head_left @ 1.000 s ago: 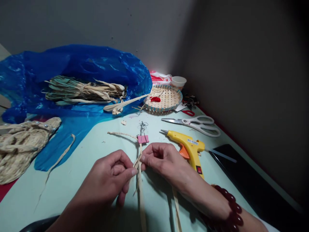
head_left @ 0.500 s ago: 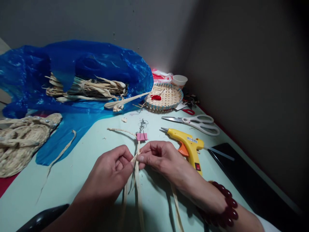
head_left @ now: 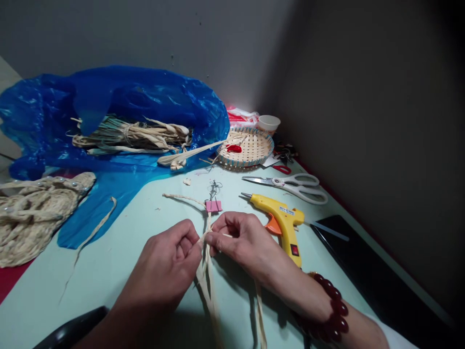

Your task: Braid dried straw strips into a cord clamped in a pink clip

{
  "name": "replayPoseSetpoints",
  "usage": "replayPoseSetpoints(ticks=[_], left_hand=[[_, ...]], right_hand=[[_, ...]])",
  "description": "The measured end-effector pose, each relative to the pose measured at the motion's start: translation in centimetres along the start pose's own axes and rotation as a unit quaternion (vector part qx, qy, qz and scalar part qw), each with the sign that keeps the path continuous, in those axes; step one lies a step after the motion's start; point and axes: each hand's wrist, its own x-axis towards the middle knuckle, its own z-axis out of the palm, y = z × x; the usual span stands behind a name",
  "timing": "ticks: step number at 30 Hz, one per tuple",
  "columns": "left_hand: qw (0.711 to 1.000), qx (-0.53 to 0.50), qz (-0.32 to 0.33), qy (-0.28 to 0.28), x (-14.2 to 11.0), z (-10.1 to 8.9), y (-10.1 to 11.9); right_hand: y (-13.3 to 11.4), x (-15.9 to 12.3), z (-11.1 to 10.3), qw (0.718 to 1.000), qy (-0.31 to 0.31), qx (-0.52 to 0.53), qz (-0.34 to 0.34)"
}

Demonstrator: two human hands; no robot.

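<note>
Pale, straw-like fiber strands [head_left: 209, 286] run down from a pink binder clip [head_left: 213, 206] on the table, and a short braided end sticks out to the clip's left. My left hand [head_left: 169, 259] pinches a strand between thumb and forefinger just below the clip. Close beside it, my right hand [head_left: 241, 237] pinches the strands where they cross, its fingertips almost touching the left ones. Loose ends hang toward me between and beneath both hands. The fingers partly hide the crossing point.
Right of my hands lie a yellow glue gun [head_left: 279, 218], white-handled scissors [head_left: 290, 183] and a black flat object [head_left: 345, 252]. Behind are a woven basket [head_left: 254, 145], a paper cup [head_left: 269, 123] and a blue plastic bag [head_left: 152, 92] holding a fiber bundle [head_left: 134, 135]. A woven piece [head_left: 32, 223] lies left.
The hands stay nearly in place, pinching the strands. Loose ends below have shifted, and a strand end now shows by the right fingers. The view has moved slightly.
</note>
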Motion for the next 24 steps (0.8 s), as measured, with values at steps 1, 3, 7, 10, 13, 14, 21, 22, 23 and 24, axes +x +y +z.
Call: replayPoseSetpoints(ticks=[1,3,7,10,13,14,21,22,23,24], left_hand=[[1.0,0.006,0.0,-0.001,0.1,-0.1,-0.1],[1.0,0.019,0.024,0.009,0.2,-0.3,-0.2],[0.998,0.023,0.058,0.021,0.2,-0.3,-0.4],[0.999,0.011,0.026,0.016,-0.1,-0.1,-0.3],[0.994,0.06,0.057,0.066,-0.3,0.1,-0.2],[0.988,0.094,0.081,0.089,-0.4,0.2,-0.3],[0.924,0.253,0.24,0.159,-0.9,1.1,-1.1],[0.919,0.259,0.249,0.163,-1.0,1.2,-1.2],[0.916,0.263,0.256,0.164,-1.1,1.2,-1.2],[0.914,0.265,0.262,0.159,-1.2,1.2,-1.3]], right_hand=[[0.1,0.0,0.0,1.0,0.008,-0.021,-0.009],[0.4,0.0,0.0,0.998,0.018,-0.048,-0.025],[0.5,0.0,0.0,0.996,0.025,-0.067,-0.048],[0.2,-0.1,-0.1,0.996,0.012,-0.071,-0.048],[0.1,-0.1,0.0,0.998,-0.005,-0.055,-0.044],[0.1,-0.1,0.1,0.998,-0.012,-0.038,-0.041],[-0.1,-0.2,0.3,0.997,-0.043,0.064,-0.02],[-0.3,-0.3,0.2,0.998,-0.035,0.046,-0.024],[-0.4,-0.3,0.2,0.999,-0.026,0.024,-0.031],[-0.5,-0.4,0.2,0.999,-0.019,0.003,-0.036]])
